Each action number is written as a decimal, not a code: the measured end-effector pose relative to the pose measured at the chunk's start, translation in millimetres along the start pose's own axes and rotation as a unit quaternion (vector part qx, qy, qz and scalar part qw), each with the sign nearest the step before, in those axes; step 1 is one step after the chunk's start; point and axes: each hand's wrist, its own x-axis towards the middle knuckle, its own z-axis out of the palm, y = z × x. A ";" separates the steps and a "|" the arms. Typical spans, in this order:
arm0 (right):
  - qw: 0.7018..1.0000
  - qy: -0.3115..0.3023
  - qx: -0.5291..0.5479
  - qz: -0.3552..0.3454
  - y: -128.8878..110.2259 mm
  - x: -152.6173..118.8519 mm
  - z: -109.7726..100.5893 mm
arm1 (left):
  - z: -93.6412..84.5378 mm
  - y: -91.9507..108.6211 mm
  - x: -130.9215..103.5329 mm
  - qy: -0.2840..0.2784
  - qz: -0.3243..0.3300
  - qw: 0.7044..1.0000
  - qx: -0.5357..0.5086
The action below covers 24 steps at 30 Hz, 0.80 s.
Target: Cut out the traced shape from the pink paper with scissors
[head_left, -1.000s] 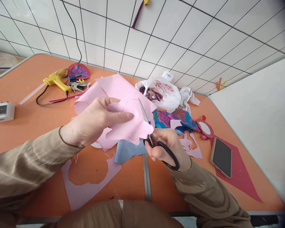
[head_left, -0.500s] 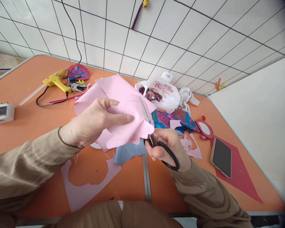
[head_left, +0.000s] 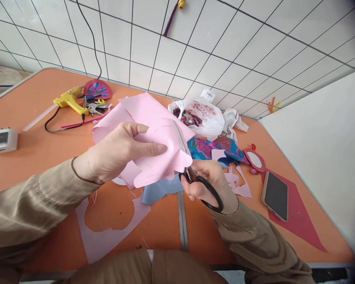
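While the left hand (head_left: pixel 115 154) is pinching the floppy pink fabric sheet (head_left: pixel 162 146) from the left, the right hand (head_left: pixel 205 183), gripping black-handled scissors (head_left: pixel 195 177), is running their blades up and away through its right edge

Orange desk (head_left: pixel 32 150) set against a white tiled wall (head_left: pixel 225 43) with dark grout lines; even daylight.

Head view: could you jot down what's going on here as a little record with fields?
Left hand: holds pink sheet above the table
Right hand: grips black scissors, blades in the sheet
Table: orange
Below the sheet: pink offcut, blue piece
Far left: glue gun, keys
Right: phone on red sheet, small mirror
Behind: plastic bag
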 end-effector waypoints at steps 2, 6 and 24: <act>1.000 0.001 -0.001 -0.001 0.4 0.0 0.1 | 0.1 0.1 0.1 0.001 0.002 1.000 0.000; 1.000 0.001 -0.004 -0.001 1.2 0.1 -0.3 | 0.2 0.2 0.5 0.002 -0.001 1.000 -0.004; 0.996 -0.065 -0.029 -0.056 3.1 3.6 -4.1 | -9.5 3.6 3.2 -0.002 0.044 0.998 0.051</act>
